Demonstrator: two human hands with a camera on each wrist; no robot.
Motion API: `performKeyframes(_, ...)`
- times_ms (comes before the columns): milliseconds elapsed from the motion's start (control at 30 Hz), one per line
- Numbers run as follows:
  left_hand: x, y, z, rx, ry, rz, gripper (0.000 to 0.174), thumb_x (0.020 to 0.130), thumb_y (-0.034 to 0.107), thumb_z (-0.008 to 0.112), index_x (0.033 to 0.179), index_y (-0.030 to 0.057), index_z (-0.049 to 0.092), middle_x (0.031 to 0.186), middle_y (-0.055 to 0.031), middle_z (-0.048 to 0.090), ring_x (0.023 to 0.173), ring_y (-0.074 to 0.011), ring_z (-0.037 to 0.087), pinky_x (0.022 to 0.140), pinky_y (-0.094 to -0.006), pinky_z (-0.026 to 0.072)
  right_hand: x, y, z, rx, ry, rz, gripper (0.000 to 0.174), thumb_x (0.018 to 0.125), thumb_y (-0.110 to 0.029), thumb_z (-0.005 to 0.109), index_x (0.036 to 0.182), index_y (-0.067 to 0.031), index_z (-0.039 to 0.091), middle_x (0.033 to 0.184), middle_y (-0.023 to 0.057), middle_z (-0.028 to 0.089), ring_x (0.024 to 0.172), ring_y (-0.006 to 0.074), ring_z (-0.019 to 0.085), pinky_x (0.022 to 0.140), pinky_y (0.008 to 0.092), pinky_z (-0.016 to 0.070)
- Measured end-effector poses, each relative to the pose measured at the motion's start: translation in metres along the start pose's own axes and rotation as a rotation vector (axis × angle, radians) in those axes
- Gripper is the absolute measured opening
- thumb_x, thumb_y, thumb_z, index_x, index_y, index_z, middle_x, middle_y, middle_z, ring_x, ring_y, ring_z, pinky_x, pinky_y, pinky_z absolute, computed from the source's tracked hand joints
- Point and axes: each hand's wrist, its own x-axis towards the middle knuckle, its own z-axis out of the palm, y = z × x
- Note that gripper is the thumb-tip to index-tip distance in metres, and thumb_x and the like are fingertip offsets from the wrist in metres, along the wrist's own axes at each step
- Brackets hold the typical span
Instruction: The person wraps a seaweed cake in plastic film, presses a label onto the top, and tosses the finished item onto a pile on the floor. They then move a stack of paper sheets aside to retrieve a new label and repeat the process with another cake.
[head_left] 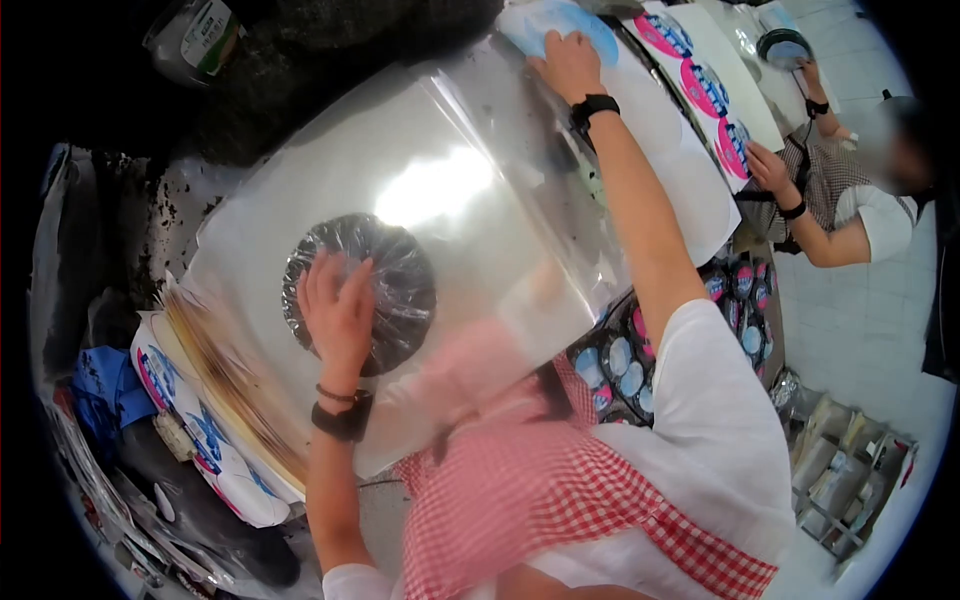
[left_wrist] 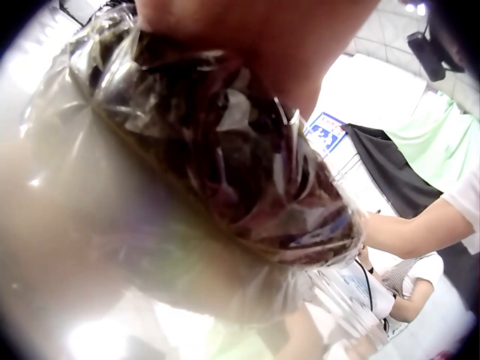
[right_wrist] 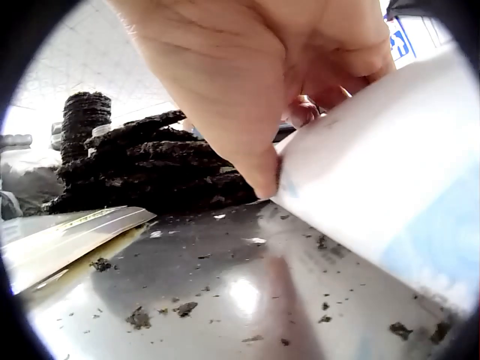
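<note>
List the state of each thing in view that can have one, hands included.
Round bundle: wrapped in wrinkled clear plastic.
Left hand: open, resting on the bundle.
Plastic sheets: lying flat under the bundle.
White sheet: curved, blue-printed.
Right hand: pinching the white sheet's edge.
Dark sheets: piled unevenly.
Table: strewn with dark crumbs.
Blue cloth: crumpled.

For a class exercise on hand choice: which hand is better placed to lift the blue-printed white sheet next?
Probably the right hand: its thumb and fingers hold the edge of the blue-printed white sheet. The left hand rests on the plastic-wrapped dark disc, away from that sheet.
</note>
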Motion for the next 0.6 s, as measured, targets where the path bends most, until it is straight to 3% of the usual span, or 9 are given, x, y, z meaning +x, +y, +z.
performKeyframes(167,0.001,-0.001,-0.001,0.001,-0.010,0.001,0.029,0.081,0.012,0.065,0.108,0.0196,0.068,0.119,-0.0069,0.057,0.125,-0.0297,0.046,0.107,-0.0477,0.0311,0.001,-0.016,-0.011,-0.163,-0.193,-0.053,0.022,0.083,-0.027,0.063,0.088,-0.0061,0.065,0.082,0.0233,0.062,0.072,0.0399,0.061,0.061,0.0471,0.0501)
performKeyframes(267,0.000,-0.001,-0.003,0.007,-0.007,0.004,0.027,0.081,0.012,0.065,0.107,0.0193,0.068,0.119,-0.0068,0.057,0.124,-0.0298,0.046,0.106,-0.0477,0.0320,0.003,-0.009,-0.021,0.058,-0.191,-0.001,0.024,0.084,-0.030,0.063,0.087,-0.0064,0.065,0.082,0.0216,0.063,0.074,0.0382,0.062,0.064,0.0473,0.0508)
performKeyframes(300,0.000,-0.001,-0.003,0.008,-0.003,0.005,0.027,0.081,0.012,0.065,0.106,0.0191,0.068,0.119,-0.0067,0.057,0.124,-0.0297,0.047,0.106,-0.0477,0.0322,0.009,-0.001,-0.024,0.194,-0.260,0.102,0.032,0.083,-0.036,0.065,0.092,-0.0060,0.064,0.087,0.0215,0.063,0.076,0.0372,0.063,0.068,0.0479,0.0516)
performKeyframes(400,0.002,0.000,-0.002,0.013,0.020,0.020,0.026,0.080,0.012,0.066,0.106,0.0182,0.069,0.118,-0.0066,0.057,0.124,-0.0296,0.047,0.105,-0.0478,0.0329,0.004,-0.005,-0.038,0.090,-0.171,0.040,0.038,0.084,-0.040,0.063,0.099,-0.0053,0.061,0.087,0.0219,0.064,0.077,0.0403,0.063,0.069,0.0468,0.0522)
performKeyframes(433,0.002,0.001,-0.003,0.016,0.023,0.020,0.026,0.080,0.012,0.066,0.106,0.0182,0.069,0.118,-0.0066,0.057,0.123,-0.0296,0.047,0.105,-0.0478,0.0332,0.003,-0.008,-0.034,0.001,-0.220,0.018,0.050,0.081,-0.048,0.064,0.103,-0.0039,0.058,0.090,0.0235,0.064,0.086,0.0417,0.063,0.070,0.0466,0.0523)
performKeyframes(533,0.003,0.002,-0.003,0.021,0.026,0.019,0.026,0.080,0.012,0.066,0.106,0.0179,0.069,0.116,-0.0063,0.058,0.122,-0.0296,0.048,0.105,-0.0474,0.0338,0.018,0.003,-0.024,0.091,-0.461,0.107,0.058,0.075,-0.050,0.070,0.104,-0.0021,0.055,0.099,0.0259,0.061,0.097,0.0422,0.060,0.073,0.0471,0.0521)
performKeyframes(600,0.003,0.003,-0.004,0.021,0.020,0.012,0.026,0.080,0.011,0.065,0.106,0.0176,0.069,0.116,-0.0063,0.058,0.122,-0.0295,0.048,0.105,-0.0471,0.0336,0.025,0.028,-0.028,0.274,-0.478,0.181,0.057,0.073,-0.048,0.072,0.104,-0.0033,0.055,0.100,0.0264,0.061,0.097,0.0433,0.059,0.074,0.0488,0.0517)
